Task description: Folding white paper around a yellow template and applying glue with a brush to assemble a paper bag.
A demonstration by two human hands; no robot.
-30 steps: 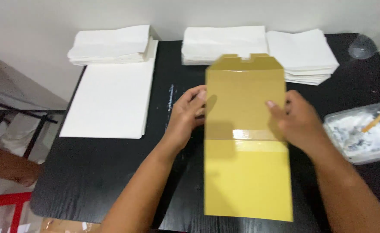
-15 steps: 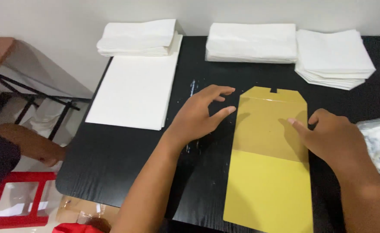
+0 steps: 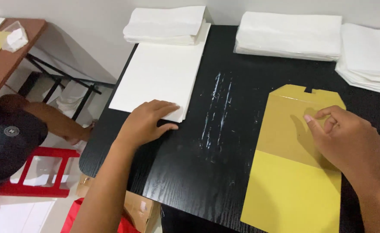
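A yellow folded paper sheet (image 3: 293, 172) lies flat on the black table (image 3: 207, 172) at the right. My right hand (image 3: 349, 140) rests on its upper folded part, fingers curled loosely. My left hand (image 3: 149, 121) has its fingers spread on the near corner of a stack of white sheets (image 3: 159, 75) at the table's left side, thumb on the table.
Folded white paper piles (image 3: 168, 23) (image 3: 289, 34) (image 3: 367, 56) line the far edge. Smears of white glue (image 3: 218, 103) streak the table's middle. Another person (image 3: 21, 133) crouches at the left by a red stool (image 3: 39, 172). A brown table (image 3: 4, 56) stands far left.
My left hand moved left off the yellow sheet onto the white stack. The view shifted left, so the glue tray at the right is out of sight.
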